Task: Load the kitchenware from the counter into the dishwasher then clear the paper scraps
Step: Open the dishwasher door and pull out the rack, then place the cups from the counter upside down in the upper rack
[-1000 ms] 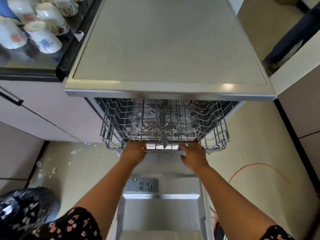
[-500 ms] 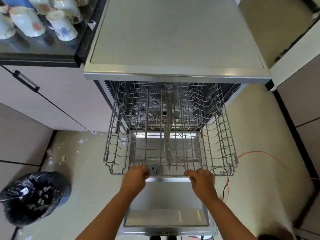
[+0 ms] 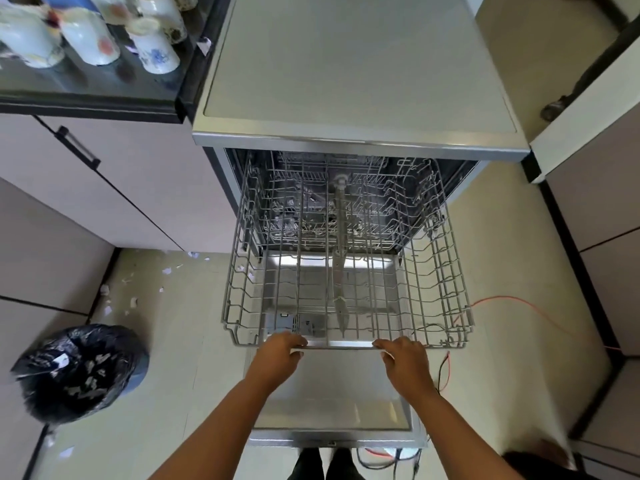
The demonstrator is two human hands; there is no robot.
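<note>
The dishwasher (image 3: 356, 81) stands open with its door (image 3: 332, 396) folded down flat. Its empty upper wire rack (image 3: 242, 271) is pulled far out over the door. My left hand (image 3: 278, 355) grips the rack's front rail at the left, and my right hand (image 3: 405, 358) grips the same rail at the right. Several white floral mugs (image 3: 90, 32) stand upside down on the dark counter (image 3: 86, 95) at the upper left. Paper scraps (image 3: 133, 299) lie scattered on the floor beside the cabinet.
A bin lined with a black bag (image 3: 79, 372) holding paper bits stands on the floor at the left. An orange cable (image 3: 512, 301) and other wires run over the floor at the right. Cabinets flank both sides.
Both hands have drawn the upper rack out of the dishwasher toward me, from nearly inside to fully extended over the door. The view has tilted and shows more floor.
</note>
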